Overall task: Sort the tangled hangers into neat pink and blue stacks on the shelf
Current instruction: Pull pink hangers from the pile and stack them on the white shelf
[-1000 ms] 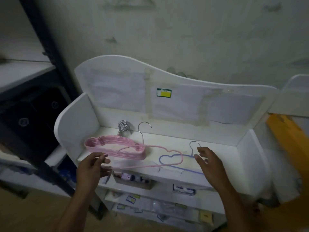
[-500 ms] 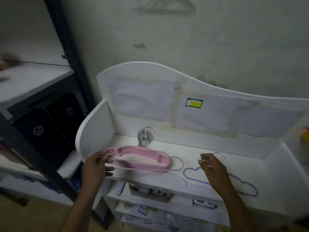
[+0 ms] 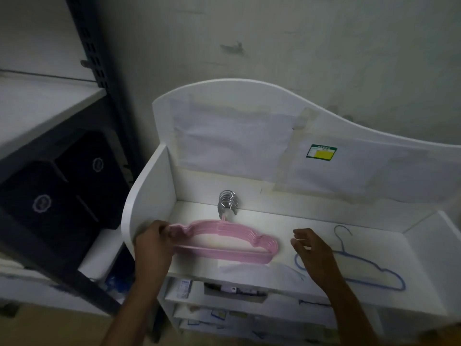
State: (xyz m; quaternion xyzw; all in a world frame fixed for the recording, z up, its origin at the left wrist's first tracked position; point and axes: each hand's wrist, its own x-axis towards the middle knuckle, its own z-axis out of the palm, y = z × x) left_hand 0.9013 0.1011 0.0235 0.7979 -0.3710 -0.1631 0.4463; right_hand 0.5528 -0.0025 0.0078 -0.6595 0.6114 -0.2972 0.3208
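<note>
The left hand [image 3: 152, 242] grips the left end of the pink stack [image 3: 224, 239], its fingers [image 3: 163, 227] curled over the top edge of the hangers. The stack lies flat on the white shelf [image 3: 374, 242], toward its left wall, and the metal hooks [image 3: 227, 202] bunch together just behind the stack, near the shelf's back panel. The step in hand looks like squaring this stack. To do it well, hold the left end firm and press the loose right end in, so that all the pink outlines line up and the hooks nest into one row.

To the right of the pink stack the right hand [image 3: 313, 248] hovers with fingers apart and relaxed, holding nothing. It is well placed to tap that right end flush. Further right of the stack lies a single blue hanger [image 3: 359, 268], flat on the shelf and partly under the right wrist, its hook pointing back. Keep it clear of the pink stack so the colours stay separate and nothing catches again.
</note>
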